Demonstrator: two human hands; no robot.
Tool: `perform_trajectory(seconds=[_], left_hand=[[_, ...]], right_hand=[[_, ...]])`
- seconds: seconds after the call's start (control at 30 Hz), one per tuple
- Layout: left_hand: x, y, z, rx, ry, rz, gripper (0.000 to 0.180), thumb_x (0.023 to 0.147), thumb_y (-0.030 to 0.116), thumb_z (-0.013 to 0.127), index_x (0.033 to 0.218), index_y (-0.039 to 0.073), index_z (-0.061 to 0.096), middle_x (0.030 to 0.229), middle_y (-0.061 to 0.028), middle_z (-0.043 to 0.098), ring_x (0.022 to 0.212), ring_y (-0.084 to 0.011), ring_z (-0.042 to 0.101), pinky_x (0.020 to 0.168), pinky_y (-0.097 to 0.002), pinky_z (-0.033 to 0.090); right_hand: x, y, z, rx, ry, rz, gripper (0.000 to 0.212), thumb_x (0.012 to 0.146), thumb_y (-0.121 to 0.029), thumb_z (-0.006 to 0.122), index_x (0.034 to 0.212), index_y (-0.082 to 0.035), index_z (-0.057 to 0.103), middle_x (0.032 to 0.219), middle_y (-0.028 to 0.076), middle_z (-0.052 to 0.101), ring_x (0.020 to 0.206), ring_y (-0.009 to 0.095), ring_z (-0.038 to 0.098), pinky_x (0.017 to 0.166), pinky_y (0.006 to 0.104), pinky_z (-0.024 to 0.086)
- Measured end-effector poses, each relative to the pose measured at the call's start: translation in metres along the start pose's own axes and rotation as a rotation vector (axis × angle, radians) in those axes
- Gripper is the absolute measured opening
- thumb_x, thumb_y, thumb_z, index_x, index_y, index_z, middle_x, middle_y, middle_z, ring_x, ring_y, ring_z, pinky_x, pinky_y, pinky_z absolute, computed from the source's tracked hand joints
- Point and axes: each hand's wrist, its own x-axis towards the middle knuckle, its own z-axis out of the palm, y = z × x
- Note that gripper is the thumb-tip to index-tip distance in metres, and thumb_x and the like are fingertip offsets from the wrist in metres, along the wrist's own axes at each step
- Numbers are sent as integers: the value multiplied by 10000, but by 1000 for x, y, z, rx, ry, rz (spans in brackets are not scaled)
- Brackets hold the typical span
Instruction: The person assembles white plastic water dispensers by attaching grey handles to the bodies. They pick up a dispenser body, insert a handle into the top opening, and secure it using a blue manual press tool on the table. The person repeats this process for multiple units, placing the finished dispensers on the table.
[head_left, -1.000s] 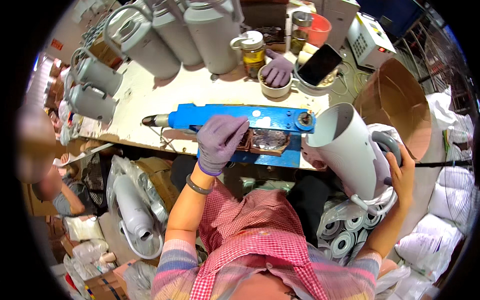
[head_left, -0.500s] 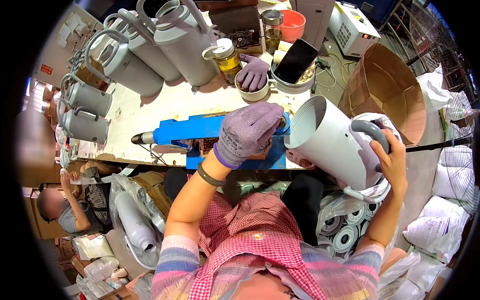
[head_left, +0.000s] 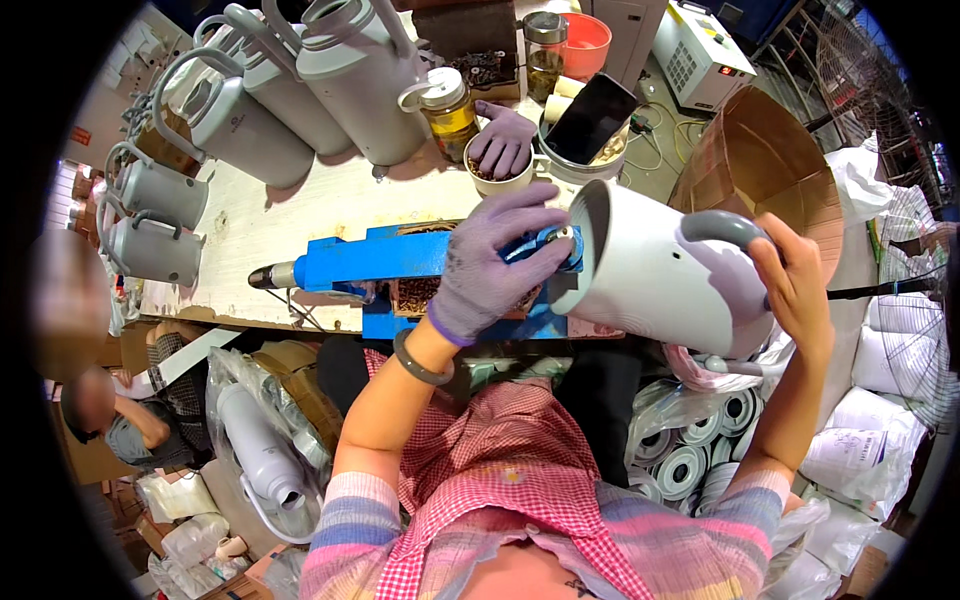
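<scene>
Kettle body (head_left: pixel 660 275), white with a grey handle, now tipped on its side with the open mouth pressed up to the end of the blue fixture (head_left: pixel 390 258) at the bench edge; half a second ago held a little clear of it, mouth angled more upward. Left hand (head_left: pixel 495 262) (purple glove, bangle at the wrist) now spread flat over the fixture beside the kettle mouth, fingers open, clamped on nothing that can be made out; a second ago pinching lower on the fixture. Right hand (head_left: pixel 795 285) bare, wrapped round the grey handle, forearm rising from the lower right.

Containers noted: small cup (head_left: pixel 500 178) behind the fixture, a second purple-gloved hand (head_left: pixel 503 140) dipped into it, contents dark and too small to identify. Glass jar (head_left: pixel 450 108) with yellowish liquid, lid on. Tall jar (head_left: pixel 545 55) with dark contents farther back, just beside an orange tub (head_left: pixel 590 45). Brown cardboard drum (head_left: pixel 765 165) at right, interior bare as far as visible. Row of grey finished kettles (head_left: pixel 260 125) along the bench's far left.
</scene>
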Motion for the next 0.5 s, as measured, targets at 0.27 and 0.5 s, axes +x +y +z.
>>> perform_trajectory(seconds=[0.27, 0.5], left_hand=[[-37, 30, -21, -617, 168, -675, 420, 996, 183, 534, 1336, -62, 524, 1124, -107, 658, 981, -147, 622, 876, -269, 496], [-49, 14, 1, -428, 114, -709, 324, 996, 238, 569, 1051, -61, 677, 899, -50, 700, 794, -81, 588, 717, -259, 491]], right_hand=[[64, -66, 34, -116, -100, -186, 400, 906, -411, 656, 834, -19, 623, 613, 191, 543, 562, 377, 530, 528, 410, 425], [66, -68, 56, -210, -117, -233, 440, 887, -468, 650, 805, -37, 633, 618, 200, 580, 589, 398, 584, 544, 447, 444]])
